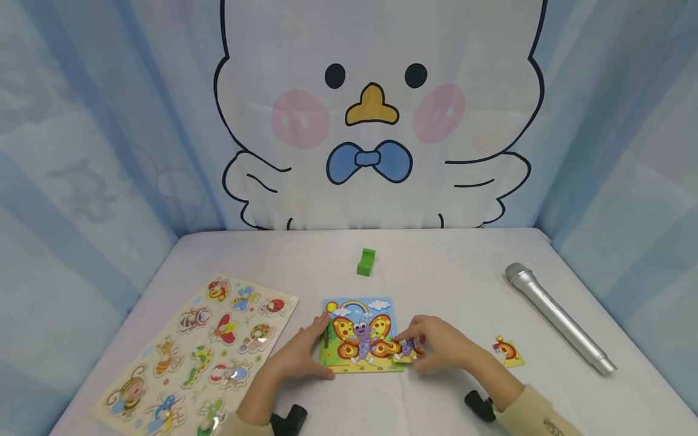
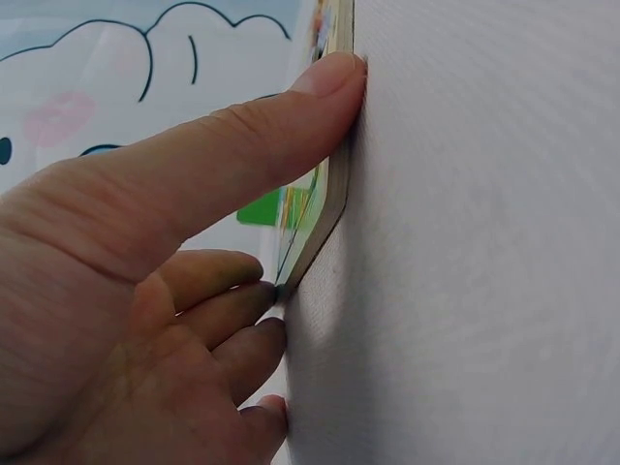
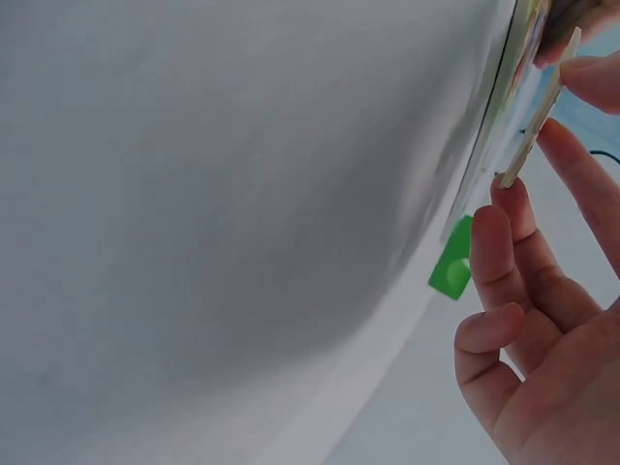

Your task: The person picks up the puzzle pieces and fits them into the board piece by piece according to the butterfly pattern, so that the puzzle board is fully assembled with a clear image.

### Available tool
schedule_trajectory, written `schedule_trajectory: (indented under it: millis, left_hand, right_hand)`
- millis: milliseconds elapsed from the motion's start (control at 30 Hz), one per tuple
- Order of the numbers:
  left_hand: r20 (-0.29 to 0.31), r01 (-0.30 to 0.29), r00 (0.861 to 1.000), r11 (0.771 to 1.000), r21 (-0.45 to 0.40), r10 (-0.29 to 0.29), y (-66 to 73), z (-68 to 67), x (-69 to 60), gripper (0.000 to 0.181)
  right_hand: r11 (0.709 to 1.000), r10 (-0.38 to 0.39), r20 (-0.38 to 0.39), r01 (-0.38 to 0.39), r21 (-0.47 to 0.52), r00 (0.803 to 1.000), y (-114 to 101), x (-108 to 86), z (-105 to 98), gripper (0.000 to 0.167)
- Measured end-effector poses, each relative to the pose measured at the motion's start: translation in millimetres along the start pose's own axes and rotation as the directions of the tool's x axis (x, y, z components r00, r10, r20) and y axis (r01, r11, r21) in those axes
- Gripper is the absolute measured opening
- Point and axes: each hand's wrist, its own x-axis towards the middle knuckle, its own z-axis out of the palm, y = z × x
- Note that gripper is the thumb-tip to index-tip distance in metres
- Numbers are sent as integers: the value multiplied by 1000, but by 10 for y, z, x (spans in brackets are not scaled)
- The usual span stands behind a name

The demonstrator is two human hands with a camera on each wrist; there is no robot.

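A square butterfly jigsaw puzzle (image 1: 362, 333) lies flat in the middle of the table. My left hand (image 1: 299, 351) holds it by its left side, the index finger near the upper left corner and the thumb (image 2: 334, 87) against the near edge. My right hand (image 1: 438, 342) pinches a small puzzle piece (image 1: 408, 351) over the puzzle's lower right part. In the right wrist view the thin piece (image 3: 538, 126) is tilted between thumb and fingers, apart from the tabletop. Another loose piece (image 1: 508, 351), orange and yellow, lies to the right beyond my right wrist.
On the left lies a large board (image 1: 204, 357) with several insect pictures. A green block (image 1: 366, 262) sits behind the puzzle. The silver microphone (image 1: 560, 318) rests along the right side. Printed curtains (image 1: 376, 200) stand behind the white table (image 1: 447, 272) and at both sides.
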Motion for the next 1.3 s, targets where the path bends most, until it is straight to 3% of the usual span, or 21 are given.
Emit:
schedule_trajectory:
  millis: [367,633,1300]
  left_hand:
    - [11,-4,1000,1000,-9,4,4,7,23,106]
    - [13,-8,1000,1000,0,8,4,4,19,105]
    - [24,24,999,1000,-11,-24,3,6,18,106]
  right_hand:
    - [999,-14,68,17,-45,998,-291,303,121,44]
    - [992,-58,105,70,-106,993,-456,473,186,45]
    - [974,9,147,24,-225,989,-634,561,248,38]
